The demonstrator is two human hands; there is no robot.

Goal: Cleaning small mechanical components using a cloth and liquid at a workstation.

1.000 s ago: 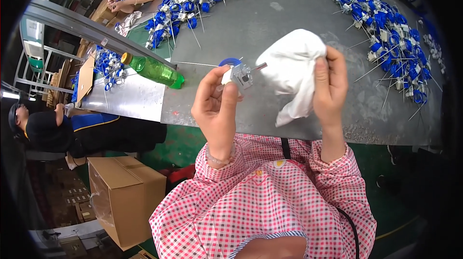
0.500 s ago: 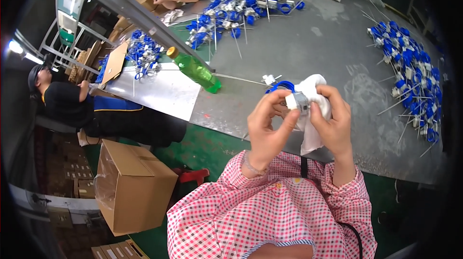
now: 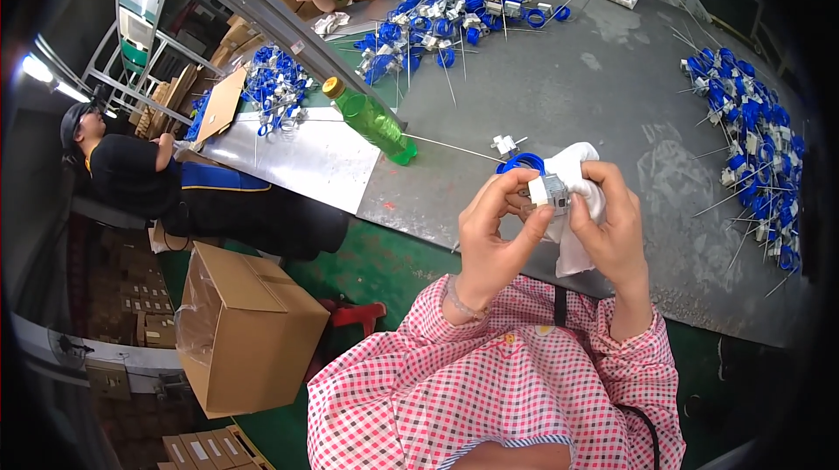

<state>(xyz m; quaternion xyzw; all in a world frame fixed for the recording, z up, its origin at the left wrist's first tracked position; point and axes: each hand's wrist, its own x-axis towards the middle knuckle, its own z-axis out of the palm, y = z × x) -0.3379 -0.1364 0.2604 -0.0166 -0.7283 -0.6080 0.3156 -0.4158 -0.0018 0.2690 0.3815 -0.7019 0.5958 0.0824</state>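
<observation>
My left hand [image 3: 492, 229] pinches a small white and grey boxy part [image 3: 551, 191] with a blue ring of wire [image 3: 521, 161] on it, held over the near edge of the grey table [image 3: 603, 85]. My right hand [image 3: 614, 229] grips a white cloth [image 3: 577, 208] and presses it against the same part from the right. Both hands meet around the part in front of my chest. The cloth hides the part's right side.
A green plastic bottle [image 3: 371, 120] lies on the table left of my hands. Heaps of blue and white parts lie at the far middle [image 3: 446, 11], right [image 3: 756, 138] and left [image 3: 271, 85]. Two other people sit at the table. A cardboard box [image 3: 249, 330] stands on the floor.
The view has swung, so the table and my hands sit further right and lower. My hands have closed in together, and the cloth is now bunched tightly against the part.
</observation>
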